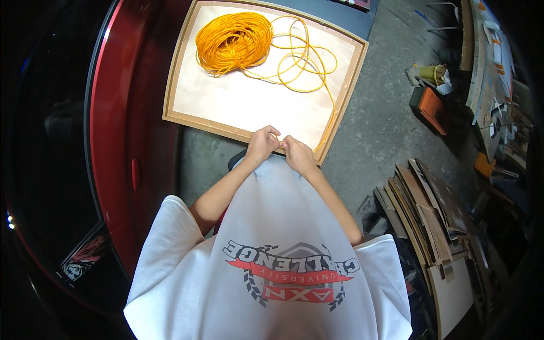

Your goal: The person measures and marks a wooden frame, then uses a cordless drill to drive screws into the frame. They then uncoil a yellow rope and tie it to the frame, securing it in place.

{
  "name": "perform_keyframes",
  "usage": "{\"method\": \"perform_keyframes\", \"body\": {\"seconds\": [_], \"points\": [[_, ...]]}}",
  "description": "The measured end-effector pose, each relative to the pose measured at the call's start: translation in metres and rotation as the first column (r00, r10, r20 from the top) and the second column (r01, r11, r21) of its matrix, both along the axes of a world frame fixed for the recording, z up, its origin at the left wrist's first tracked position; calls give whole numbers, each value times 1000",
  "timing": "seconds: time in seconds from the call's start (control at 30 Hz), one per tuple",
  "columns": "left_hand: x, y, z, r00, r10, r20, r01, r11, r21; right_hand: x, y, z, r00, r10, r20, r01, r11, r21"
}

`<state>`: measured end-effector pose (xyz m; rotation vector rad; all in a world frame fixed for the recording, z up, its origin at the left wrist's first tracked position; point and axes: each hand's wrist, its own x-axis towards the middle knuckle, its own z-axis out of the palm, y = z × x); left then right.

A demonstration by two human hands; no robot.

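Both my hands meet at the near edge of a wooden-framed board [215,102] with a pale surface. My left hand [263,144] is closed, its fingertips pinching an end of the yellow-orange rope. Just beside it, my right hand [297,154] is also closed on that rope, thumb and fingers together. Only a tiny bit of rope shows between the fingers. From the right hand the strand runs up the board's right side into loose loops. These loops join a large coil of yellow-orange rope [235,42] lying at the board's far left.
A red car [127,141] stands close on my left. Wooden boards and panels [428,218] lean in a stack at the right. On the concrete floor [374,119] are an orange-and-black case [429,110] and a yellow container [432,73]. A cluttered bench [492,85] stands at the far right.
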<state>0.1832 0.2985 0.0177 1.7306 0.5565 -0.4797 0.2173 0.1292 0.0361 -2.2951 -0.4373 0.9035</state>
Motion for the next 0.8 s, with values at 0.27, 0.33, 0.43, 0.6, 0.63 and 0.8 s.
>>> {"method": "perform_keyframes", "body": {"seconds": [0.27, 0.33, 0.43, 0.6, 0.63, 0.8], "points": [[1, 1, 8, 977, -175, 124, 166, 983, 81, -7, 0, -4, 994, -105, 33, 105, 994, 12], [2, 7, 12, 985, -175, -10, 171, 974, -147, -7, 1, -4, 992, -121, 27, 121, 993, 11], [6, 18, 18, 924, -218, -315, 98, 929, -356, -7, 3, -5, 991, -136, 5, 136, 991, 4], [18, 21, 20, 888, -421, -182, 393, 903, -172, -6, 3, -8, 990, -140, 16, 140, 990, 22], [20, 20, 20, 873, -466, -146, 453, 884, -116, -6, 3, -9, 991, -133, 17, 133, 991, 10], [26, 14, 21, 830, -556, -35, 554, 818, 156, -7, 6, -9, 987, -158, 25, 158, 987, -9]]}}
